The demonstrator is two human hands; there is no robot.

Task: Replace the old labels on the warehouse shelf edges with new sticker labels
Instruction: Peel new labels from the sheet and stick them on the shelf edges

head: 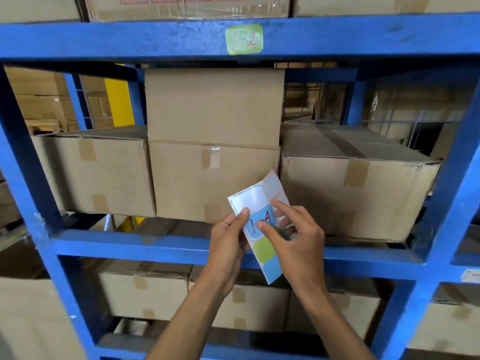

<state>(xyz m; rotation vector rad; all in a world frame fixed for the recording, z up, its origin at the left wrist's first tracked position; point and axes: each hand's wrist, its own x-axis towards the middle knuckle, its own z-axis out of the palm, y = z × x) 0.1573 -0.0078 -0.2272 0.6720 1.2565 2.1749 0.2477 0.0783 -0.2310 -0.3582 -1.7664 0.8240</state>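
Note:
My left hand (pixel 228 237) holds a sticker sheet (pixel 259 201) by its left edge, in front of the middle blue shelf beam (pixel 130 242). The sheet carries blue and green labels and some peeled blank spots. My right hand (pixel 293 237) pinches at a blue label (pixel 261 221) with "1-4" written in red, thumb and forefinger on it. A green label (pixel 244 38) marked "1-2" is stuck on the upper shelf beam (pixel 104 38). The middle beam shows no label beside my hands.
Taped cardboard boxes (pixel 215 152) fill the middle shelf, one stacked on another in the centre. More boxes sit on the shelf below (pixel 145 289) and above. Blue uprights (pixel 23 162) frame the bay on both sides.

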